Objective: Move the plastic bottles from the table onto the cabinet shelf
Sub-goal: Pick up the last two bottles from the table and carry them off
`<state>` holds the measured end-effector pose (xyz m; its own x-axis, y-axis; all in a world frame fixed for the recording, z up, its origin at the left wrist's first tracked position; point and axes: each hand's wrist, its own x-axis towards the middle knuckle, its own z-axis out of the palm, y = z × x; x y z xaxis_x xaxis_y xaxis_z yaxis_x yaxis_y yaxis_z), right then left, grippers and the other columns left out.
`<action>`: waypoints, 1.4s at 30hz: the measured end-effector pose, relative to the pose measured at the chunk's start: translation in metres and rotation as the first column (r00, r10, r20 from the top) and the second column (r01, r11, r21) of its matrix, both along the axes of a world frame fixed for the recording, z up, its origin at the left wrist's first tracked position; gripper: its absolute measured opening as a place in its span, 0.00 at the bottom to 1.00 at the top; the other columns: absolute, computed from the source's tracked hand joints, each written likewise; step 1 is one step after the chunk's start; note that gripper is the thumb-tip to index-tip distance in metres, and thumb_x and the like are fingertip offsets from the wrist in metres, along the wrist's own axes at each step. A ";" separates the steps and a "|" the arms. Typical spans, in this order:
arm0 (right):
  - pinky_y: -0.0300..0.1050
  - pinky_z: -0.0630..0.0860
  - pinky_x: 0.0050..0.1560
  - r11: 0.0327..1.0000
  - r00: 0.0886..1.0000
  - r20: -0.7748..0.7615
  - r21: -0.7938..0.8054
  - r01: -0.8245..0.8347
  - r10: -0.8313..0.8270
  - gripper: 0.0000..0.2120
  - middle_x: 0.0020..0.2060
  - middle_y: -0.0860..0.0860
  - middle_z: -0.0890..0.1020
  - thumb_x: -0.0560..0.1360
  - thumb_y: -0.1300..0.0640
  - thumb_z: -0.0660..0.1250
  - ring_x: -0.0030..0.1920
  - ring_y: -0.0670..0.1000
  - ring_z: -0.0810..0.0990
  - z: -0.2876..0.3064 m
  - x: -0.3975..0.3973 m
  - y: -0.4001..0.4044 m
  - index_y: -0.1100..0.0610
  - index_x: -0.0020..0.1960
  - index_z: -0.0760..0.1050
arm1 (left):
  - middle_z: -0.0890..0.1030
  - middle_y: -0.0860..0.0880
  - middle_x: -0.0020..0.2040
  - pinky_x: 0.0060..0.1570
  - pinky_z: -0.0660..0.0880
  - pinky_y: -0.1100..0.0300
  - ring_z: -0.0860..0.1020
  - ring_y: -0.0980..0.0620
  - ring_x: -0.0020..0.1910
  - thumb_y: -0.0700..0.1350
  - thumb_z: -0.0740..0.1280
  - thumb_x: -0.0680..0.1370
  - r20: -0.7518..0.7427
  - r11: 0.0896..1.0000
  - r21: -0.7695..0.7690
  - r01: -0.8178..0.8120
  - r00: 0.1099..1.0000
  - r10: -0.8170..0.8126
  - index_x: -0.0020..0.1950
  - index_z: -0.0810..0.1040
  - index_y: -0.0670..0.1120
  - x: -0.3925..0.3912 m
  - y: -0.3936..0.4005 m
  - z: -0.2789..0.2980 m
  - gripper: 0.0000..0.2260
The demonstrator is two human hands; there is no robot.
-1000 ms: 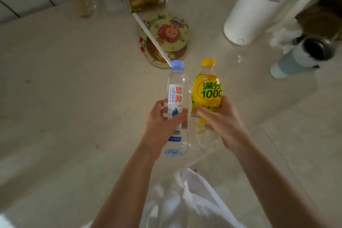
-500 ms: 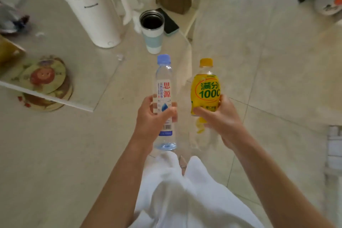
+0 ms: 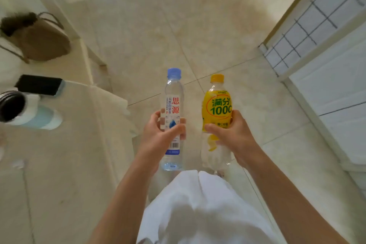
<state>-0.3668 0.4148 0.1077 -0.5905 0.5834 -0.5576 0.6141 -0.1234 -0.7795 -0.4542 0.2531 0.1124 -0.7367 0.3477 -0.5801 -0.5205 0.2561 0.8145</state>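
Observation:
I hold two plastic bottles upright in front of me, above the tiled floor. My left hand [image 3: 158, 137] grips a clear water bottle [image 3: 173, 93] with a blue cap and a white label with red characters. My right hand [image 3: 229, 135] grips a bottle with a yellow label [image 3: 217, 105], an orange cap and a clear lower half. The two bottles are side by side, a small gap between them. The table [image 3: 83, 144] lies to my left. No cabinet shelf is clearly in view.
On the table at the left stand a mug with a dark opening [image 3: 23, 113] and a black phone [image 3: 39, 84]. A brown bag [image 3: 41, 40] sits on a chair behind it. A white gridded panel [image 3: 316, 26] stands at the right. Tiled floor [image 3: 178, 26] stretches ahead.
The view has swung to the right, away from the table; the kettle and round coasters have left the frame. Both hands keep the same grip on the bottles.

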 end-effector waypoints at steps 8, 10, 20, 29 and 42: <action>0.59 0.82 0.48 0.960 0.960 0.007 -0.018 0.280 -0.280 0.26 0.47 0.52 0.82 0.62 0.54 0.79 0.44 0.55 0.84 -0.006 0.076 0.095 0.53 0.55 0.70 | 0.84 0.47 0.48 0.38 0.81 0.55 0.86 0.49 0.40 0.37 0.74 0.71 0.011 0.956 -0.012 0.294 0.956 -0.293 0.60 0.74 0.48 0.034 0.131 -0.002 0.20; 0.60 0.82 0.48 0.944 0.944 0.006 -0.018 0.330 -0.330 0.27 0.47 0.52 0.82 0.59 0.50 0.78 0.44 0.55 0.84 -0.006 0.098 0.121 0.52 0.53 0.69 | 0.84 0.47 0.47 0.37 0.81 0.57 0.85 0.50 0.39 0.38 0.74 0.71 0.000 0.939 -0.022 0.343 0.939 -0.343 0.59 0.74 0.49 0.050 0.169 -0.002 0.19; 0.58 0.82 0.47 0.846 0.846 0.022 -0.009 0.533 -0.533 0.34 0.47 0.51 0.82 0.51 0.44 0.75 0.46 0.53 0.83 0.004 0.205 0.253 0.52 0.54 0.70 | 0.84 0.48 0.48 0.43 0.83 0.50 0.86 0.49 0.40 0.40 0.75 0.70 -0.026 0.835 -0.038 0.549 0.835 -0.550 0.59 0.75 0.51 0.142 0.343 -0.001 0.20; 0.56 0.83 0.45 0.701 0.700 -0.030 -0.004 0.713 -0.713 0.26 0.46 0.51 0.83 0.61 0.55 0.78 0.45 0.51 0.84 0.007 0.247 0.354 0.53 0.55 0.72 | 0.83 0.48 0.50 0.47 0.82 0.45 0.86 0.48 0.42 0.41 0.76 0.69 -0.037 0.697 -0.049 0.715 0.696 -0.717 0.61 0.74 0.50 0.173 0.463 0.001 0.23; 0.57 0.83 0.45 0.471 0.471 -0.049 0.027 0.882 -0.881 0.31 0.44 0.48 0.84 0.51 0.46 0.76 0.43 0.50 0.85 0.014 0.238 0.507 0.50 0.53 0.74 | 0.84 0.48 0.49 0.41 0.81 0.55 0.86 0.49 0.42 0.38 0.76 0.69 -0.108 0.448 -0.045 0.893 0.441 -0.891 0.58 0.74 0.50 0.150 0.664 0.009 0.21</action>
<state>-0.1291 0.9213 0.1212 0.2368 0.8257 -0.5120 0.1816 -0.5553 -0.8116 -0.3043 0.9168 0.1218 -0.0659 0.8564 -0.5121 0.0709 0.5160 0.8537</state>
